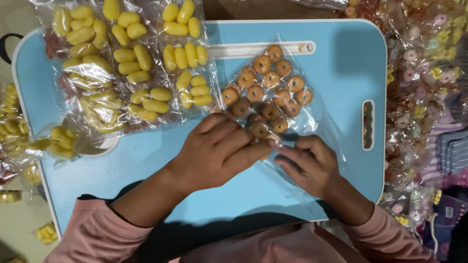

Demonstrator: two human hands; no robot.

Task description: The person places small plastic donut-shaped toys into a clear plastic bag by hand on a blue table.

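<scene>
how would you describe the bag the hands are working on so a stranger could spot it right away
Start at the light blue tray. Near its middle, just above the left hand and right hand, lies a clear plastic bag of brown ring-shaped sweets. The bags of yellow oval sweets to its left differ in colour and shape.

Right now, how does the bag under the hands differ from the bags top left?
The brown-sweets bag holds round brown pieces; the yellow-sweets bags hold oblong yellow ones. The brown-sweets bag is one bag, touched by the left hand and right hand; the yellow-sweets bags lie piled, untouched. All are clear plastic on the blue board.
</scene>
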